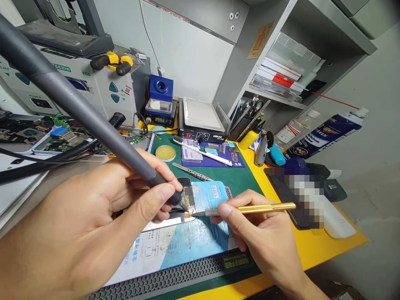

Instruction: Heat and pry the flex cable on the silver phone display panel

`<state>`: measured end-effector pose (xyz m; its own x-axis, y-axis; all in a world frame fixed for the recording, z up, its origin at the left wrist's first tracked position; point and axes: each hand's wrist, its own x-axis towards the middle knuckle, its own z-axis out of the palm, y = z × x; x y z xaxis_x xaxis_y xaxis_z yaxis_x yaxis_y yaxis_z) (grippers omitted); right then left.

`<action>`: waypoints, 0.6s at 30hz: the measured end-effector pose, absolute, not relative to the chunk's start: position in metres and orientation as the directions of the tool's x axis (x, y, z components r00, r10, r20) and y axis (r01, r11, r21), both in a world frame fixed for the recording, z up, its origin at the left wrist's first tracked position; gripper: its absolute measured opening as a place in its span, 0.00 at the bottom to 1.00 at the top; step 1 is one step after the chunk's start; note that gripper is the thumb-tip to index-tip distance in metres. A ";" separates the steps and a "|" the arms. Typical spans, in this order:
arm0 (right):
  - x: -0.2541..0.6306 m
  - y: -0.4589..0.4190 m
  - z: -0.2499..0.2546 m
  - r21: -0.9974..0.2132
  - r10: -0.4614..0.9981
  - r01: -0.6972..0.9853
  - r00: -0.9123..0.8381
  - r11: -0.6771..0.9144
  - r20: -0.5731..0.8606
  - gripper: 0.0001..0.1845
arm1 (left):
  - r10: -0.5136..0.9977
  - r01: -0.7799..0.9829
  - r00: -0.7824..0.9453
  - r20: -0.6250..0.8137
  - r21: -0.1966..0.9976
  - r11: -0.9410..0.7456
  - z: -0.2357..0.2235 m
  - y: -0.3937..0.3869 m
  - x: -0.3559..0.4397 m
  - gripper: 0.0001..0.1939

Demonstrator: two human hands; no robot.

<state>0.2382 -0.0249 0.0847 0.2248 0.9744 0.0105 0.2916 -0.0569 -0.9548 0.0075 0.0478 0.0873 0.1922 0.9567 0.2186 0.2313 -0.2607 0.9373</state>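
My left hand (pixel 103 208) grips a long grey soldering iron handle (pixel 71 100) like a pen, its tip down on a small gold-coloured flex part (pixel 188 203) at the edge of a phone screen (pixel 175 216). My right hand (pixel 259 233) pinches a thin brass-handled blade tool (pixel 265 207), whose point meets the same spot from the right. The screen lies on a light blue printed sheet (pixel 187 241) over a green mat (pixel 243 179).
A soldering station reading 350 (pixel 160 109), a hot plate (pixel 200 118), a tin of flux (pixel 165 153), tweezers (pixel 190 171), a mesh tool holder (pixel 243 123), a spray can (pixel 325 133) and circuit boards (pixel 62 137) crowd the yellow bench (pixel 328 246). A blurred dark object sits at right.
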 end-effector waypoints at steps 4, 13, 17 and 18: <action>0.235 -0.026 0.088 -0.953 0.968 0.291 0.251 -0.081 -0.006 0.14 | 0.958 0.218 0.185 0.220 0.941 -0.258 0.088 0.050 0.012 0.16; 0.231 -0.027 0.091 -0.940 0.961 0.332 0.277 -0.080 0.016 0.15 | 0.917 0.272 0.297 0.267 0.897 -0.349 0.085 0.038 0.009 0.07; 0.231 -0.027 0.091 -0.941 0.960 0.329 0.279 -0.082 0.014 0.15 | 0.915 0.274 0.323 0.241 0.902 -0.334 0.086 0.040 0.007 0.06; 0.231 -0.027 0.091 -0.940 0.961 0.331 0.275 -0.082 0.013 0.14 | 0.911 0.271 0.325 0.253 0.899 -0.345 0.086 0.040 0.007 0.06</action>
<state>0.2312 -0.0271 0.0908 0.2751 0.9613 0.0127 0.3311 -0.0823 -0.9400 0.0074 0.0401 0.0863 0.3251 0.9113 0.2525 0.2705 -0.3455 0.8986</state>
